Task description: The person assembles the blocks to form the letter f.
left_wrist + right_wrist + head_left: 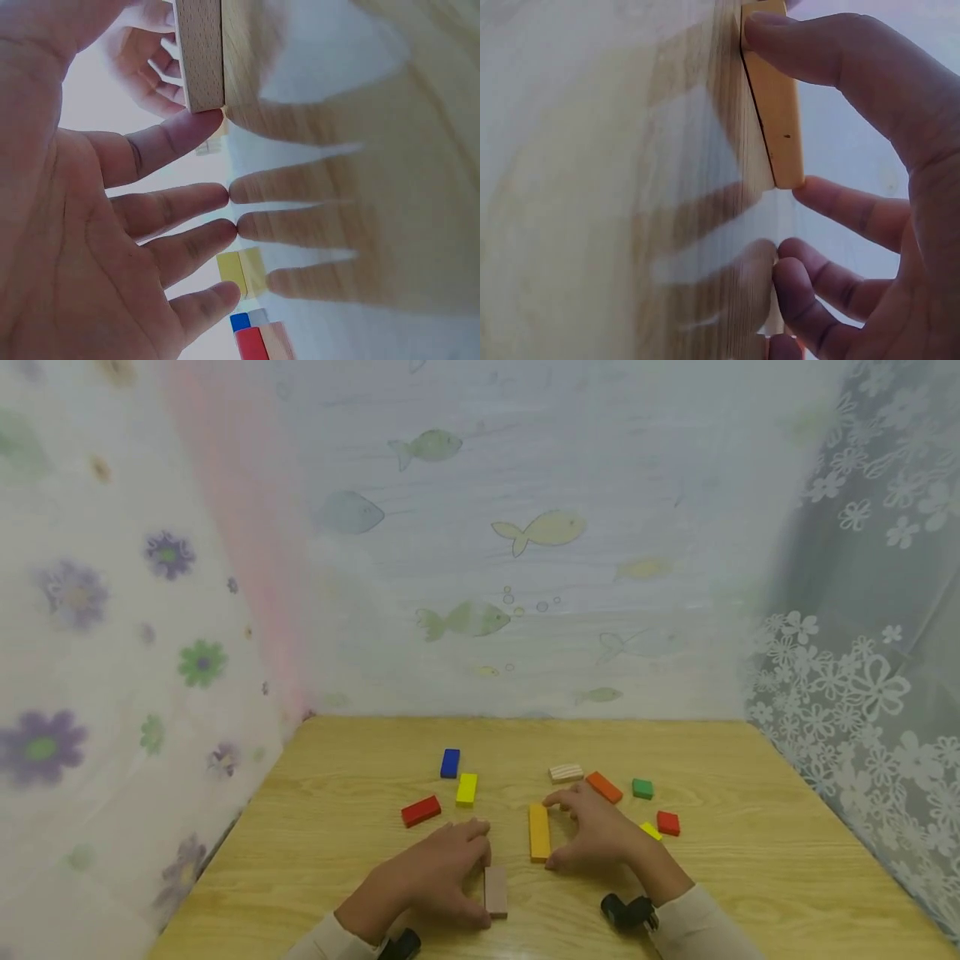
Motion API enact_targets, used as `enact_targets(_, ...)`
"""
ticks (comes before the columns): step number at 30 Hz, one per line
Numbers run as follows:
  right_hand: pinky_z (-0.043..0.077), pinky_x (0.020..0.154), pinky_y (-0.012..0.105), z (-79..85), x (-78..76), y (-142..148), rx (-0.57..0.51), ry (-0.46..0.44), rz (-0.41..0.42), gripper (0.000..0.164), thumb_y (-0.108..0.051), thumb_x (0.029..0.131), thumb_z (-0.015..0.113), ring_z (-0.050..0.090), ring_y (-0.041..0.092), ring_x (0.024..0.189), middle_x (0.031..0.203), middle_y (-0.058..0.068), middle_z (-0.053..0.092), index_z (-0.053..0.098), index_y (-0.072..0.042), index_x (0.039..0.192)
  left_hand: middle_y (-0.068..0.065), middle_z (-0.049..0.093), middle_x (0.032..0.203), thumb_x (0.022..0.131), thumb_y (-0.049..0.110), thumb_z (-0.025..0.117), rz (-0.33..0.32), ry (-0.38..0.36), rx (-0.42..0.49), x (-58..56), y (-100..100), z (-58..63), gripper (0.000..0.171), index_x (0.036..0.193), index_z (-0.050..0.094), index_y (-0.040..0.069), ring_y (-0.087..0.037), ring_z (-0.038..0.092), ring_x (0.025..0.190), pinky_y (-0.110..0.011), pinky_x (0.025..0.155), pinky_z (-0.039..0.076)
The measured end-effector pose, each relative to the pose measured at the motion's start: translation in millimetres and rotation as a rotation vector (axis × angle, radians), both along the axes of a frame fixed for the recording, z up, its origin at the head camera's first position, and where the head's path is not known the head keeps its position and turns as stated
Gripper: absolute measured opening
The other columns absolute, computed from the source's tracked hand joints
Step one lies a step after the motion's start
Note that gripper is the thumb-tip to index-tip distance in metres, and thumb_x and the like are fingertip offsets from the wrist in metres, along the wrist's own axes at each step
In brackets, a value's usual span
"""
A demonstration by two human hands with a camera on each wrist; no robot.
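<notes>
My left hand (442,872) spans a plain wooden block (496,893) lengthwise, its index fingertip at the far end and the thumb by the near end. In the left wrist view that wooden block (201,56) meets the index finger, while the other fingers reach down to the tabletop. Between thumb and index finger, my right hand (600,831) pinches a long yellow-orange block (539,833) by its two ends. The right wrist view shows the thumb on one end of this yellow-orange block (776,112) and the index fingertip at the other.
Beyond the left hand lie a red block (421,811), a yellow block (467,790) and a blue block (450,763). Around the right hand are a striped wooden block (566,773), an orange block (603,787), a green block (642,788), a small red block (668,823) and a partly hidden yellow block (651,832).
</notes>
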State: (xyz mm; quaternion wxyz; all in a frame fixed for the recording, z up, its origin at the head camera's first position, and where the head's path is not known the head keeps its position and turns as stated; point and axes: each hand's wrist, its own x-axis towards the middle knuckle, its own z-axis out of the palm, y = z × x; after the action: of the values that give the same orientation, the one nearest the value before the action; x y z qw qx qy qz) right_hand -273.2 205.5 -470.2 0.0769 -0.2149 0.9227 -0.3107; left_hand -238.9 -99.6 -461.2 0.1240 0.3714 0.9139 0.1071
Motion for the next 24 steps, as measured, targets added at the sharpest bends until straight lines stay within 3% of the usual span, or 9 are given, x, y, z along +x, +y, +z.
enact_targets(7, 0.051, 0.095, 0.046, -5.5, -1.7, 1.3, -0.006, 0.029, 0.014, 0.082, -0.049, 0.067, 0.095, 0.055, 0.020, 0.114, 0.125, 0.003, 0.056, 0.061, -0.019, 0.135, 0.000, 0.050, 0.154, 0.078, 0.069, 0.078, -0.019, 0.036, -0.008, 3.7, 5.3, 2.2, 0.050, 0.104, 0.060, 0.030, -0.020, 0.055, 0.133, -0.041, 0.109, 0.048)
enact_targets(13, 0.051, 0.095, 0.043, -7.5, -4.7, 0.1, 0.012, 0.087, 0.023, 0.080, -0.050, 0.067, 0.094, 0.055, 0.016, 0.109, 0.120, -0.001, 0.059, 0.063, -0.017, 0.133, 0.003, 0.053, 0.150, 0.078, 0.068, 0.079, -0.017, 0.054, -0.003, 4.6, 6.9, 4.4, 0.049, 0.103, 0.060, 0.029, -0.015, 0.057, 0.127, -0.037, 0.105, 0.050)
enact_targets(24, 0.051, 0.096, 0.045, -7.9, -3.7, -3.8, -0.011, 0.092, 0.042, 0.084, -0.054, 0.066, 0.093, 0.056, 0.017, 0.111, 0.123, -0.001, 0.061, 0.062, -0.018, 0.135, 0.008, 0.058, 0.139, 0.079, 0.070, 0.078, -0.105, 0.131, 0.044, 5.4, 8.9, 3.3, 0.050, 0.101, 0.063, 0.027, -0.009, 0.056, 0.123, -0.033, 0.105, 0.049)
